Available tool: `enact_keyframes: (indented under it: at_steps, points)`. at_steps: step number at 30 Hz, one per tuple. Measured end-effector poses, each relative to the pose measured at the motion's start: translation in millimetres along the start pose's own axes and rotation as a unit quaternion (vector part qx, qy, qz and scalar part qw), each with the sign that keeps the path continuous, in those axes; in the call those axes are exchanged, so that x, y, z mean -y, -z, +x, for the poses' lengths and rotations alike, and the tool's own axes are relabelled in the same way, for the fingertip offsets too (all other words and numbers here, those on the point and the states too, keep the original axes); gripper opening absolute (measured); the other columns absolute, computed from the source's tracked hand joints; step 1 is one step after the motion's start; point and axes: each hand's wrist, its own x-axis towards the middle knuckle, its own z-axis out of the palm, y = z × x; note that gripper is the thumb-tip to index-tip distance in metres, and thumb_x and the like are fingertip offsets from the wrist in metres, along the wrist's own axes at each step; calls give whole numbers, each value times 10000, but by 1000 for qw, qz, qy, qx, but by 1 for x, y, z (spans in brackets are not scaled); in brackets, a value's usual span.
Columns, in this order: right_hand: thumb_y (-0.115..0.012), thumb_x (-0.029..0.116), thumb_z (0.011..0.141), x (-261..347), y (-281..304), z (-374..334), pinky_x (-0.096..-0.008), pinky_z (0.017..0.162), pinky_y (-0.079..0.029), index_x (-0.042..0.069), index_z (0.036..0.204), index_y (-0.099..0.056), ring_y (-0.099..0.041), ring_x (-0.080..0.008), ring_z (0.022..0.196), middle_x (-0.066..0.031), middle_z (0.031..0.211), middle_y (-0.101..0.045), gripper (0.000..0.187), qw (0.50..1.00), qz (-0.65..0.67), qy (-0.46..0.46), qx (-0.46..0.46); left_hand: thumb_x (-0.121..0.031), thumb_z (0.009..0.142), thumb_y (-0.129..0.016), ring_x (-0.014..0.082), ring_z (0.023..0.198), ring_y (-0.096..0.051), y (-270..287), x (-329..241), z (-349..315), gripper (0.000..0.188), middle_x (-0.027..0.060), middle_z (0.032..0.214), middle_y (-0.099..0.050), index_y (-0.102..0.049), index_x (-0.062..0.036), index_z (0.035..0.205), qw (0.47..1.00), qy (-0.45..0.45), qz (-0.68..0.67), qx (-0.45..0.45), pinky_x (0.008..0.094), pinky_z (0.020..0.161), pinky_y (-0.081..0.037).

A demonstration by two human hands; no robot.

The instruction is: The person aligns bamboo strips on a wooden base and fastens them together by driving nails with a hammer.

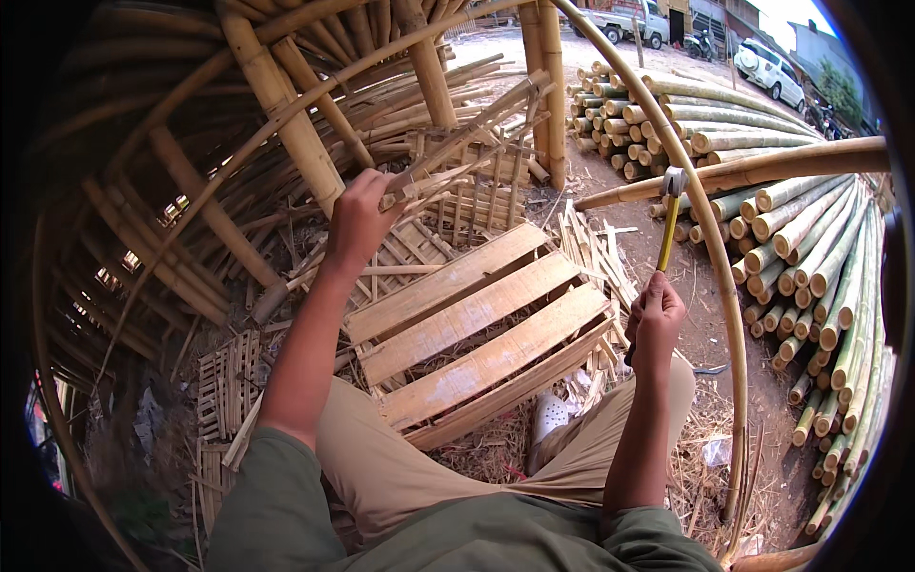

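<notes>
My left hand (362,217) is raised over the left side of a low slatted wooden bench (477,334). Its fingers are closed round the near end of some split bamboo slats (467,138), which run up and away to the right. Whether those slats are joined together I cannot tell. On the right, my right hand (656,313) grips a hammer (669,224) by its yellow and black handle, head pointing up. The hammer is held apart from the slats and the bench, in front of a curved bamboo pole.
Bamboo posts (276,105) and a curved pole (701,205) frame the work place. Piles of cut bamboo poles (820,257) lie to the right. Slatted bamboo panels (229,377) and scraps cover the ground at left. Parked vehicles (770,71) stand far off.
</notes>
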Motion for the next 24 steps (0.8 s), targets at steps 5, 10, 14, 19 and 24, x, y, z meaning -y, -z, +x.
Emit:
enact_keyframes:
  at_steps: [5, 10, 14, 19, 24]
  points:
    - [-504, 318, 1059, -76, 27, 25, -246, 397, -253, 97, 717, -485, -324, -40, 441, 62, 561, -400, 408, 986, -74, 29, -146, -10, 717, -786, 353, 969, -631, -52, -40, -88, 354, 149, 974, -629, -645, -12, 1042, 985, 47, -28, 162, 424, 818, -529]
    - [-494, 350, 1058, -104, 54, 24, -255, 389, -235, 92, 720, -498, -310, -48, 422, 59, 538, -379, 424, 972, -101, -27, -212, 64, 689, -699, 328, 986, -626, -82, -72, -149, 347, 118, 957, -631, -650, -44, 1015, 982, 39, -40, 180, 419, 785, -551]
    - [-496, 408, 1050, -115, 71, 31, -241, 340, -248, 86, 775, -499, -317, -49, 376, 58, 530, -376, 425, 970, -89, -63, -217, 73, 639, -678, 301, 1003, -623, -102, -97, -187, 394, 92, 953, -636, -656, -65, 1007, 973, 56, -85, 208, 411, 784, -561]
    - [-516, 435, 1035, -132, 81, 35, -254, 329, -256, 79, 761, -497, -326, -60, 365, 39, 526, -402, 450, 962, -127, -93, -223, 23, 685, -633, 244, 976, -606, -116, -113, -196, 243, 49, 899, -601, -625, -73, 907, 962, 34, -70, 260, 346, 664, -588]
    - [-516, 423, 1034, -141, 69, 34, -265, 331, -274, 89, 703, -470, -351, -71, 367, 27, 525, -425, 473, 958, -170, -104, -208, -29, 652, -707, 252, 1061, -595, -117, -113, -207, 363, 46, 993, -624, -632, -93, 1002, 928, 53, -95, 357, 380, 716, -581]
